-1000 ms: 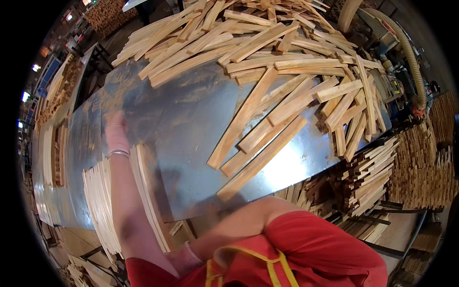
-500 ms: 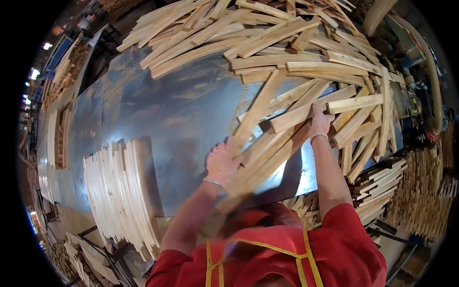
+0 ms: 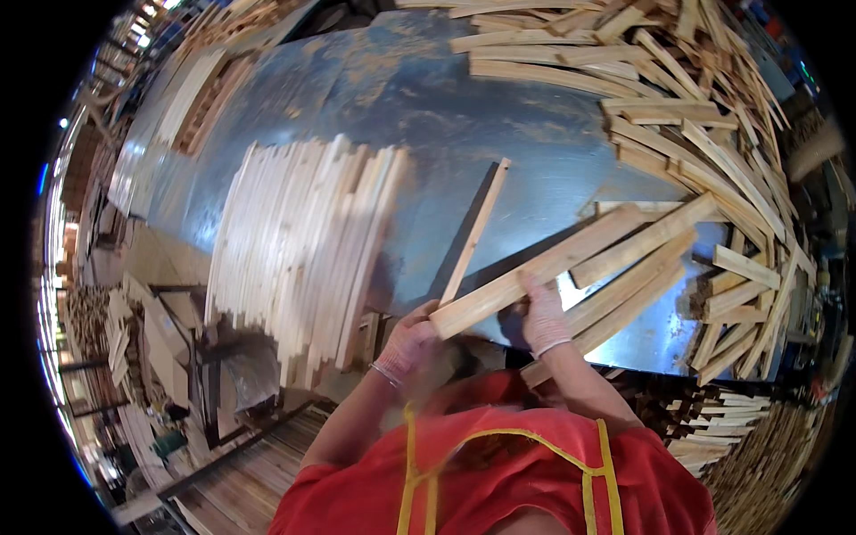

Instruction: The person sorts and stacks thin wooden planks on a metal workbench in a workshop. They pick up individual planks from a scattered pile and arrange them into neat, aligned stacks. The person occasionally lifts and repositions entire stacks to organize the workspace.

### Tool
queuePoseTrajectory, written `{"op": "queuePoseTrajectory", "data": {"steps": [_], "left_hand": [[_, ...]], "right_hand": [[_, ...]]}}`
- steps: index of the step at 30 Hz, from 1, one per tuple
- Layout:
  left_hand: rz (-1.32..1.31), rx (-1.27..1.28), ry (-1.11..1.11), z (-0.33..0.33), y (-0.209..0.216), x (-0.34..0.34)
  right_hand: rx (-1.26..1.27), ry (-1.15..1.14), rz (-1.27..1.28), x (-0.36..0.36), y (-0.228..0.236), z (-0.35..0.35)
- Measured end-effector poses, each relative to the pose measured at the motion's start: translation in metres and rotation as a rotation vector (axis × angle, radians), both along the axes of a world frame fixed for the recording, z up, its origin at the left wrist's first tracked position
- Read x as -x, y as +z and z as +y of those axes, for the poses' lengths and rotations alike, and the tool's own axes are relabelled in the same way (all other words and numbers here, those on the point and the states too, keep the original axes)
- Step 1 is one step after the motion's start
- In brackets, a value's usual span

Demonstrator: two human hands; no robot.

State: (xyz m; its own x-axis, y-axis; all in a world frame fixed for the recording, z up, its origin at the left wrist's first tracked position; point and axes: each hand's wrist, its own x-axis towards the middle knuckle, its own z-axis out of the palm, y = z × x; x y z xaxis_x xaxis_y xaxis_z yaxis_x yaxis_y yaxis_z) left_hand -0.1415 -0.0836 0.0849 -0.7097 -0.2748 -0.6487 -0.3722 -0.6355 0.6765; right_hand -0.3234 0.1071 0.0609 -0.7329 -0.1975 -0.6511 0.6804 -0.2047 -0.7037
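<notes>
My left hand (image 3: 410,343), in a thin pale glove, is closed at the near end of a narrow wooden slat (image 3: 479,227), which points away over the metal table. The grip itself is partly hidden. A wider wooden slat (image 3: 544,259) crosses in front of me, its left end beside my left hand. Around its underside my gloved right hand (image 3: 542,316) is closed, thumb on the near face. Just right of that hand, several loose slats (image 3: 637,285) lie slanted over the table edge. A row of pale slats (image 3: 303,241) stands packed side by side to my left.
The metal table (image 3: 526,134) carries a jumbled heap of curved slats (image 3: 713,134) along its far and right sides. Another small row of slats (image 3: 201,98) lies far left. Stacked wood (image 3: 713,419) is below the right edge, and a metal frame (image 3: 209,383) stands lower left.
My view has swung left, toward the packed row. My right hand has left the heap and brought a wide slat across to my left hand, whose slat now points away.
</notes>
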Motion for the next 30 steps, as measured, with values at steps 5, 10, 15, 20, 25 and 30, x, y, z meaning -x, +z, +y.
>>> {"op": "queuePoseTrajectory", "data": {"steps": [5, 10, 15, 20, 25, 30], "left_hand": [[0.025, 0.081, 0.035, -0.069, 0.005, -0.087], [-0.170, 0.479, -0.074, -0.109, -0.009, -0.119], [-0.167, 1.496, -0.331, -0.058, 0.022, -0.049], [0.039, 1.757, -0.413, -0.022, 0.003, -0.017], [0.217, 1.758, -0.733, 0.055, -0.009, 0.081], [0.293, 1.688, -0.980, 0.133, -0.032, 0.208]], "right_hand": [[0.004, 0.169, -0.080, -0.047, -0.007, -0.100], [-0.222, 0.868, 0.296, -0.069, -0.025, -0.143], [-0.401, 1.132, 0.476, -0.082, -0.030, -0.210], [-0.189, 0.930, 0.612, 0.010, 0.036, -0.109], [-0.929, -0.051, 0.743, 0.091, 0.031, 0.111], [-1.358, 0.072, 0.571, 0.067, -0.029, 0.239]]}}
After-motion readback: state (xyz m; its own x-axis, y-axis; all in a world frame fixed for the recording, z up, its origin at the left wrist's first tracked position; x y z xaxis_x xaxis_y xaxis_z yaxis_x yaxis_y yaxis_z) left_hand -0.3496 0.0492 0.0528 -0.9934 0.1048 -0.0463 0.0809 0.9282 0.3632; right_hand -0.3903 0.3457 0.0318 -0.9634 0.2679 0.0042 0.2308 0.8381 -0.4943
